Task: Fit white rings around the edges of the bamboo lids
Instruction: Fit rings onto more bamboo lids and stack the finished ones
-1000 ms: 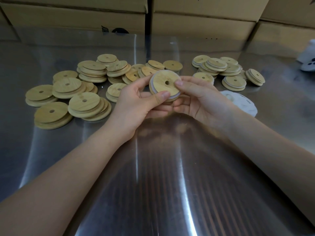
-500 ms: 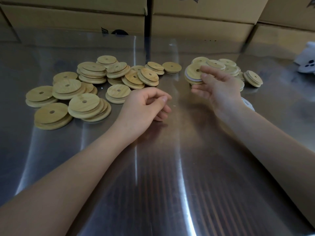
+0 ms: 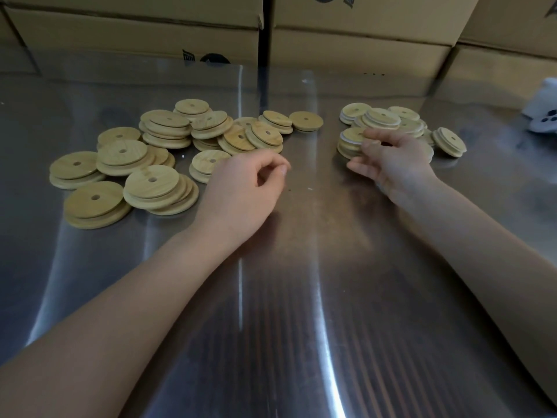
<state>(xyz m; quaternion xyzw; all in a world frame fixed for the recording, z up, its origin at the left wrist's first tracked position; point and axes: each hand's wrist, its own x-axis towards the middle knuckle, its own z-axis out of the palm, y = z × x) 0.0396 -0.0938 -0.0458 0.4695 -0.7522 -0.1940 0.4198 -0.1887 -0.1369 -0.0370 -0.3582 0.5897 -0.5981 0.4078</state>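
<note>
The bamboo lids are flat round discs of pale yellow-tan wood with a faint grain. Each has a small hole bored through the middle and a stepped rim, a narrower disc sitting on a wider one. A loose, overlapping heap of bare ones covers the table from 9 to 12 o'clock, some stacked two or three high and some leaning on their neighbours.

A smaller cluster of ringed lids lies at 1 o'clock, well apart from the bare heap. On these a white ring shows as a thin pale band around the step, matte against the wood. One lid at the cluster's right end sits tilted.

The left hand hangs just over the table at the near edge of the bare heap. Its fingers are loosely curled with thumb and forefinger tips close together, and it grasps nothing.

The right hand reaches into the near side of the ringed cluster, released, with its fingers spread and only slightly bent. Its fingertips lie at the edge of a short stack of ringed lids. I cannot tell whether they actually touch it.

The table is brushed steel, smooth and shiny with long streaks of glare. Brown cardboard boxes form a wall along 12 o'clock. A blurred white object sits at 2 o'clock at the frame's edge.
</note>
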